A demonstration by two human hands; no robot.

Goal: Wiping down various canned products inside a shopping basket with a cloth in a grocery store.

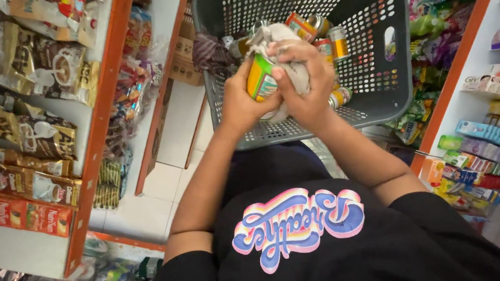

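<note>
Both hands work over the near rim of a grey perforated basket point(378, 87), which serves as the landmark here. The left hand point(239, 102) is wrapped around a yellow-and-green can point(261, 80), its fingers curled closed about the can's lower side. The right hand point(301, 88) presses a grey cloth point(277, 35) against the can's other side, fingers closed over cloth and can together. The can sits just above the basket's near wall, on the left half of the basket's opening.

The can's long axis runs tilted: its upper end leans away from the person and slightly to the right, toward the basket's far wall, while its lower end points back toward the person's body (the ends themselves are mostly hidden by the palm and the cloth, so which end is the lid I cannot tell).

The risk, as I judge it, is a slip. The cloth lies between the right hand and the smooth metal, so grip on that side is weak; if the left hand loosens, the can could drop onto the other cans point(322, 38) lying inside the basket toward its far wall and dent. The cloth could also slide free and fall into the basket.
</note>
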